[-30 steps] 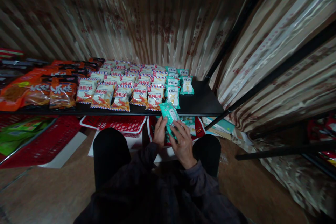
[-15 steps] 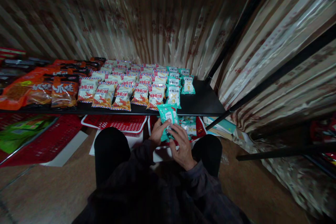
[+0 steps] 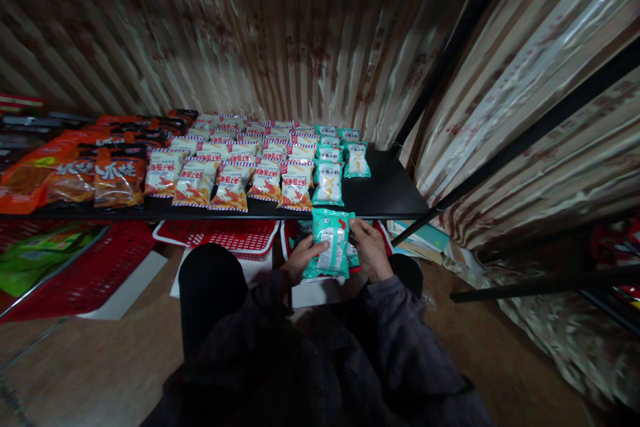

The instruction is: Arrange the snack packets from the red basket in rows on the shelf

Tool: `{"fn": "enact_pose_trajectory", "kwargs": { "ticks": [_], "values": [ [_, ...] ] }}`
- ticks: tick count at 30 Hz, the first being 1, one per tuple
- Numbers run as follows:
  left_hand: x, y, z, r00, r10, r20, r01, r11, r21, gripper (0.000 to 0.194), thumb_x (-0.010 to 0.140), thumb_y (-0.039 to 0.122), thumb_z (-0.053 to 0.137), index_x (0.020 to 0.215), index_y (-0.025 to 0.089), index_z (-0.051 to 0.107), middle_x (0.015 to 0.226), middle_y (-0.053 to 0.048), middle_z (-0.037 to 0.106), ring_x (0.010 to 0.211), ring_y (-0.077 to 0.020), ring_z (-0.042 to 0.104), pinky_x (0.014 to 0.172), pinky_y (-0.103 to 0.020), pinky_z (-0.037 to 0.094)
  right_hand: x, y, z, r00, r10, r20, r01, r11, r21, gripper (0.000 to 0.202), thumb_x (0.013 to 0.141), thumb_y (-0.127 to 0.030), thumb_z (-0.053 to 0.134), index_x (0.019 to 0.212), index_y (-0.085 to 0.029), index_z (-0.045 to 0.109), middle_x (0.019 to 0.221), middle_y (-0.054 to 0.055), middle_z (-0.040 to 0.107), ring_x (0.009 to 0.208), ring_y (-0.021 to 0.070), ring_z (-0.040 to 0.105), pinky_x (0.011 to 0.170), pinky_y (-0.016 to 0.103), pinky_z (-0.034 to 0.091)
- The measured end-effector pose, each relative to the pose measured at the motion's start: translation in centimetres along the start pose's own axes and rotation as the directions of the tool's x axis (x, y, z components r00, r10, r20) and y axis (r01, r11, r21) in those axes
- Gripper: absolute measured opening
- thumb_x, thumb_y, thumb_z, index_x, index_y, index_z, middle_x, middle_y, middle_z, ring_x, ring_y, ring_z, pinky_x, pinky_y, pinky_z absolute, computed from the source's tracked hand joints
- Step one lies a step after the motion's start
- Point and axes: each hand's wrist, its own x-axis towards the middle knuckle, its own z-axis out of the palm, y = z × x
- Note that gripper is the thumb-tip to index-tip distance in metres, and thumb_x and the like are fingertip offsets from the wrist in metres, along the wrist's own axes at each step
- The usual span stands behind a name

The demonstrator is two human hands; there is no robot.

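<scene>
A teal snack bag point(image 3: 333, 243) hangs upright between my hands, just in front of the shelf edge, its printed panel facing me. My left hand point(image 3: 303, 257) grips its left side, thumb lying across the front. At the upper right corner, my right hand point(image 3: 371, 247) pinches the bag with closed fingers. Beneath it, a red basket point(image 3: 384, 240) holds more teal bags, partly hidden by my hands. On the black shelf point(image 3: 383, 190), two columns of teal snack bags point(image 3: 329, 181) stand to the right of several rows of white shrimp-snack bags point(image 3: 295, 185).
Orange snack bags point(image 3: 119, 177) fill the shelf's left part. Below are another red basket point(image 3: 220, 235) and a red basket with green packets point(image 3: 125, 260). Books point(image 3: 420, 238) lie at the right by a black shelf post point(image 3: 465, 187). Striped curtain point(image 3: 300, 47) hangs behind.
The teal bag has been straightened and turned more squarely towards me, shifting slightly right. My right hand has moved from the bag's lower front up to its right edge.
</scene>
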Motion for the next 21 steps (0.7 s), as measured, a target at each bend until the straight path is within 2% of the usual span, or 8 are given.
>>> {"fn": "enact_pose_trajectory", "kwargs": {
  "ticks": [5,11,16,21],
  "values": [
    [0.1,-0.5,-0.3,0.998,0.035,0.044,-0.036,0.999,0.027,0.061,0.06,0.046,0.085,0.111,0.017,0.068,0.098,-0.01,0.075,0.102,-0.0316,0.067,0.09,-0.04,0.049,0.0,0.0,0.3,0.995,0.045,-0.088,-0.04,0.998,0.055,0.035,0.046,-0.04,0.087,0.063,-0.019,0.066,0.058,-0.006,0.063,0.052,0.009,0.054,0.054,0.023,0.042],
    [0.5,-0.6,-0.4,0.993,0.089,0.075,-0.089,0.996,-0.004,0.056,0.065,0.044,0.082,0.112,0.018,0.067,0.099,-0.009,0.074,0.098,-0.0266,0.067,0.088,-0.037,0.049,0.0,-0.1,0.4,0.99,0.044,-0.132,-0.038,0.998,0.052,0.033,0.047,-0.04,0.085,0.063,-0.019,0.066,0.057,-0.006,0.063,0.052,0.0089,0.053,0.052,0.022,0.042],
    [0.9,0.7,0.3,0.983,0.155,-0.095,-0.151,0.987,0.051,0.05,0.067,0.055,0.077,0.099,0.018,0.069,0.092,-0.006,0.072,0.085,-0.0173,0.066,0.074,-0.025,0.049,0.3,0.2,0.1,0.99,0.016,-0.142,-0.016,1.0,0.006,0.032,0.047,-0.04,0.085,0.064,-0.019,0.067,0.059,-0.005,0.064,0.052,0.0097,0.054,0.053,0.023,0.043],
    [1.6,1.1,0.8,0.95,0.187,-0.248,-0.157,0.978,0.136,0.043,0.064,0.056,0.077,0.08,0.017,0.068,0.068,0.0,0.065,0.068,-0.014,0.061,0.057,-0.021,0.043,0.2,0.5,0.2,0.992,0.003,-0.128,-0.005,1.0,-0.014,0.031,0.049,-0.04,0.084,0.063,-0.019,0.067,0.057,-0.005,0.063,0.051,0.009,0.053,0.051,0.023,0.041]
  ]
}}
